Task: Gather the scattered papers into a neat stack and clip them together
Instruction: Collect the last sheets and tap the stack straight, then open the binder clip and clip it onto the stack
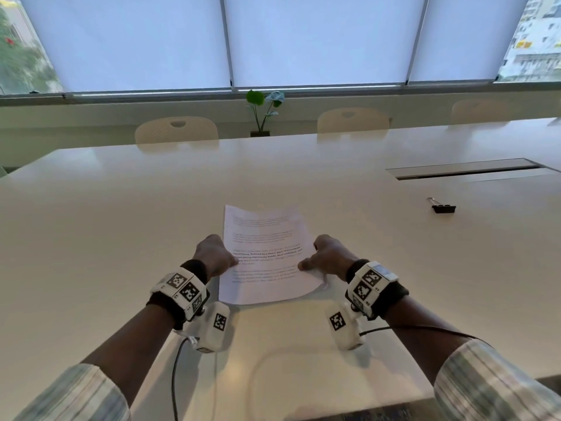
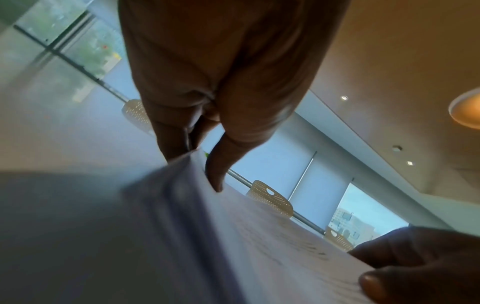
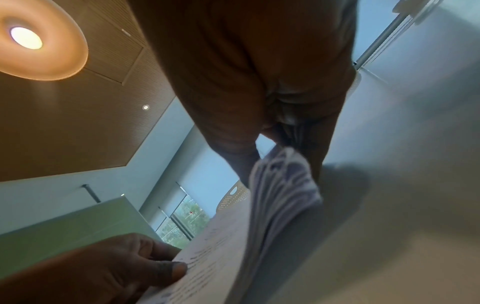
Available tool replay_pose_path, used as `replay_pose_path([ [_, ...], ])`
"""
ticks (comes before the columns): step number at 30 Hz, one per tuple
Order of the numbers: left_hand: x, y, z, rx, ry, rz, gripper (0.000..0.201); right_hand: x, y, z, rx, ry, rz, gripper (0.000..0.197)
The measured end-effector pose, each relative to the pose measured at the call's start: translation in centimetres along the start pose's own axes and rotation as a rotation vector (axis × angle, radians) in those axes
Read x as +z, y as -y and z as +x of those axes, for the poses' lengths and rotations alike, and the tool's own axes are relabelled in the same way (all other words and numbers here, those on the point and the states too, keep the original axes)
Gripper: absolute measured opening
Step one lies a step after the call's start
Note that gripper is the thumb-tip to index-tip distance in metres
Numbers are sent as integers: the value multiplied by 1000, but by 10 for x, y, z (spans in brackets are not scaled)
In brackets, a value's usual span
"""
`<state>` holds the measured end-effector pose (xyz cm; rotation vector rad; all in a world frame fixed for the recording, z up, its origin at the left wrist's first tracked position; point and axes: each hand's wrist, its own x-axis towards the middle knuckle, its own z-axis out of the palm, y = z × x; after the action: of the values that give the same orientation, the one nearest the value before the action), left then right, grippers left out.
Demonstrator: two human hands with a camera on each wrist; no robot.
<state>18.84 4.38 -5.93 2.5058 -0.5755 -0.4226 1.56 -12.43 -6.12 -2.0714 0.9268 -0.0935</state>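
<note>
A stack of printed white papers (image 1: 267,253) is held over the white table (image 1: 121,223) in front of me. My left hand (image 1: 214,256) grips its left edge, thumb on top and fingers beneath. My right hand (image 1: 326,258) grips the right edge the same way. In the left wrist view the papers (image 2: 233,236) run away under my thumb. In the right wrist view the papers' (image 3: 280,185) sheet edges fan apart slightly. A black binder clip (image 1: 443,206) lies on the table far to the right, apart from both hands.
A recessed cable slot (image 1: 467,172) is set into the table at the back right. Cream chairs (image 1: 176,132) stand along the far side, with a small potted plant (image 1: 264,112) on the sill. Cables trail from both wrists.
</note>
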Motion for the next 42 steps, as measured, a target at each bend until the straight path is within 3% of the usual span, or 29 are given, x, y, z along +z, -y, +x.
replay_pose_path([
  [4, -2, -13, -10, 4, -30, 185, 45, -18, 3, -6, -9, 68, -73, 32],
  [8, -8, -42, -10, 65, -126, 195, 41, -60, -4, 2, -27, 0, -157, 36],
  [14, 20, -117, 9, 122, -65, -449, 40, -138, -46, 21, -4, -121, -79, 42],
  [16, 41, -151, 6, 111, -17, -630, 29, -167, -69, 28, 24, -180, -55, 40],
  [20, 85, -211, -1, 88, 36, -887, 41, -224, -122, 43, 77, -334, -63, 35],
  [24, 123, -251, -3, 65, 69, -1029, 33, -264, -170, 61, 129, -454, -173, 37],
  [31, 167, -276, -2, 2, 97, -1165, 17, -281, -216, 102, 190, -338, -168, 62],
  [42, 199, -280, -9, -57, 77, -1385, 16, -274, -225, 134, 178, -429, -261, 47],
])
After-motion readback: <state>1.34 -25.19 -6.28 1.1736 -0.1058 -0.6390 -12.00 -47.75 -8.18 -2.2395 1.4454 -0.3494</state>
